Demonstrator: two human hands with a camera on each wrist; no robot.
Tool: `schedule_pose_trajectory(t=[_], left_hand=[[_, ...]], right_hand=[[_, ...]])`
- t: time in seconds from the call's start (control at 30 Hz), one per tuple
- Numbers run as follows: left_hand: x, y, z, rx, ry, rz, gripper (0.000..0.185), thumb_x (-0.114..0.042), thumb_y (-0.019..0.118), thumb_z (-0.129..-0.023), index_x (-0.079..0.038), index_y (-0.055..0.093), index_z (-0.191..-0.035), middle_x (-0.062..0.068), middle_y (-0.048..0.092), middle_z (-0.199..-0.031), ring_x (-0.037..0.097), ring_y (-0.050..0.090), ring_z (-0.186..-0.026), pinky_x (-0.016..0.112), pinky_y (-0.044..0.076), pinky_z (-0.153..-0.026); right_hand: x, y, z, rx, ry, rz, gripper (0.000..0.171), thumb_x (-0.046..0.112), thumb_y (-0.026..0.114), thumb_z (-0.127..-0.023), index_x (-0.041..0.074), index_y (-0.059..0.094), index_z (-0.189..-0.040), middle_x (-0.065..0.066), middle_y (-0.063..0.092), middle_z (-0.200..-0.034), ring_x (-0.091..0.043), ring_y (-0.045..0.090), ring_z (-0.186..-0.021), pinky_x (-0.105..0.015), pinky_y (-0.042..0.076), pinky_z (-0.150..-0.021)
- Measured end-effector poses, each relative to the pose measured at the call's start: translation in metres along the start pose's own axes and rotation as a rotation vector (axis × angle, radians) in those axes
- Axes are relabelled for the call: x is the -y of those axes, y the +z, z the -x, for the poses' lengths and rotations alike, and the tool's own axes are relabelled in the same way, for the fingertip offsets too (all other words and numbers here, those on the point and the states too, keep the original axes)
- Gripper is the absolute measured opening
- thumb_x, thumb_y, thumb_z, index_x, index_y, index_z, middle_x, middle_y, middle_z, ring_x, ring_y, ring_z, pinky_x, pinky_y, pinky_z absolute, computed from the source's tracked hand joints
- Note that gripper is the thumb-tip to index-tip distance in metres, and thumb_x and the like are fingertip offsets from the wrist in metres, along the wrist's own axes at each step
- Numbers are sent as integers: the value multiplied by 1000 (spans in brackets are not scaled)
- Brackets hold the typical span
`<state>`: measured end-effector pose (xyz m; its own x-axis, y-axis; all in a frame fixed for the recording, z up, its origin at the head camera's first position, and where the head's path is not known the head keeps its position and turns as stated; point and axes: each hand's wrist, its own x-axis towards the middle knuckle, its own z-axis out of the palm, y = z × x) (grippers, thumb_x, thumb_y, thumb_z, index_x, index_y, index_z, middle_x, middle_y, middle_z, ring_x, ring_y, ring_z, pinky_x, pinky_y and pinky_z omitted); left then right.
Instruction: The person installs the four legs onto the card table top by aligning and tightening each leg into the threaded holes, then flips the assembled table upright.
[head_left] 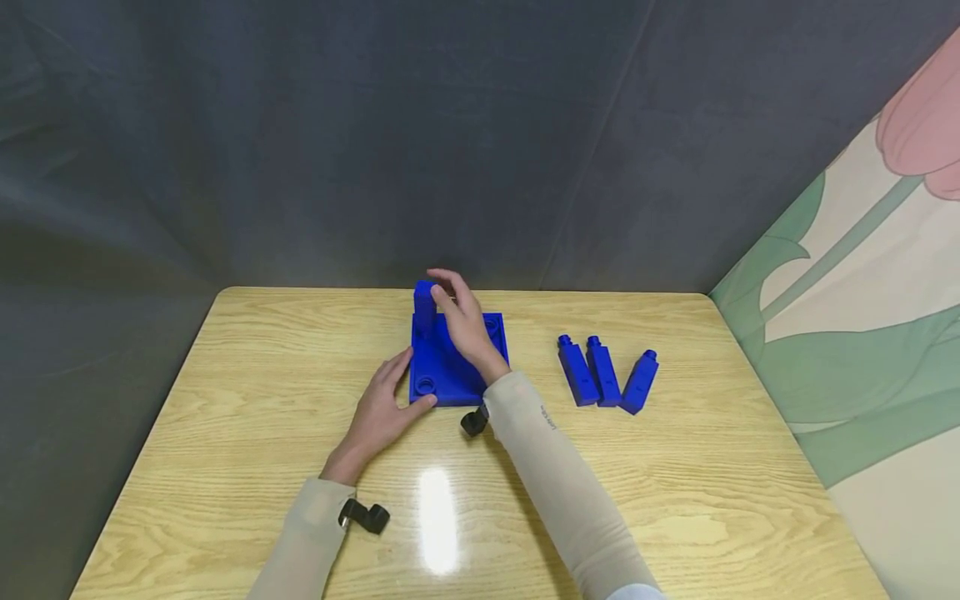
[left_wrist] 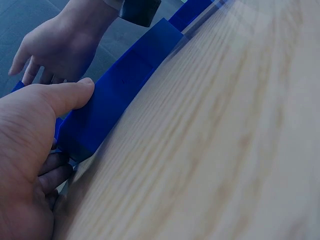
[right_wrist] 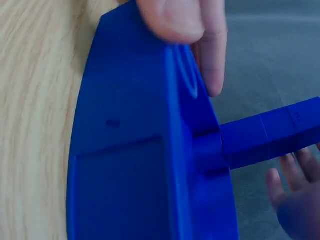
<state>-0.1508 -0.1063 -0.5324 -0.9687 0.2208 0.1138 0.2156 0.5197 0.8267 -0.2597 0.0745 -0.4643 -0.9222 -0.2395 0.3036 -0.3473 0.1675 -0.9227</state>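
In the middle of the head view, on a light wood table (head_left: 300, 358), a blue tray (head_left: 450, 371) with low sides. At the tray's upper left corner, a tall blue post (head_left: 423, 307), standing up. At the lower left corner, a round hole (head_left: 425, 385); at the upper right, another round hole (head_left: 491, 324). Lower right corner hidden behind the right arm.

Just right of the tall blue post, the right hand (head_left: 465, 323), loose, with fingers not curled and thumb tip right by the top. Touching or only very near: cannot tell. At the tray's lower left corner, the left hand (head_left: 381, 411), gripping it, with thumb on the lower wall and fingers at the left side.

Right of the tray and well apart from it, three more blue posts, lying like a fan: a left one (head_left: 577, 373), a middle one (head_left: 604, 373) and a right one (head_left: 640, 383). Bottom ends close together, knobs toward the top of the frame.

On both arms, light sleeves (head_left: 551, 462). Across the top of the frame, a big dark sheet (head_left: 412, 150); along the right edge, a flower picture (head_left: 862, 333), pink and green.
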Motion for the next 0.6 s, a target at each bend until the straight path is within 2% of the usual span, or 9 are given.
schedule_pose_trajectory(t=[0.1,0.2,0.47,0.6], left_hand=[[0,-1,1,1,0,5,97,-40,84,-101,-6,32,-175,22,39,-175,45,36,-162,68,32,-130],[-1,0,0,3,0,13,97,-40,84,-101,-5,32,-175,22,39,-175,46,36,-162,68,32,-129],[-1,-1,0,-1,6,10,97,-40,84,-101,-4,32,-175,23,39,-175,45,37,-162,67,32,-129],[-1,-1,0,-2,5,9,97,-40,84,-101,-4,32,-175,22,39,-175,45,36,-162,67,32,-129]], right_hand=[[-1,1,0,48,0,-140,49,18,39,-121,1,47,-166,-26,53,-163,-36,50,-151,-51,38,-127],[-2,-2,0,97,0,-210,51,17,36,-120,1,44,-168,-28,50,-165,-36,47,-155,-50,34,-130],[-4,-4,-1,139,20,-223,50,16,37,-120,2,47,-166,-31,55,-160,-37,52,-151,-45,43,-119],[-4,-4,-2,138,36,-209,47,16,40,-120,1,51,-163,-30,57,-158,-35,53,-149,-47,42,-120]])
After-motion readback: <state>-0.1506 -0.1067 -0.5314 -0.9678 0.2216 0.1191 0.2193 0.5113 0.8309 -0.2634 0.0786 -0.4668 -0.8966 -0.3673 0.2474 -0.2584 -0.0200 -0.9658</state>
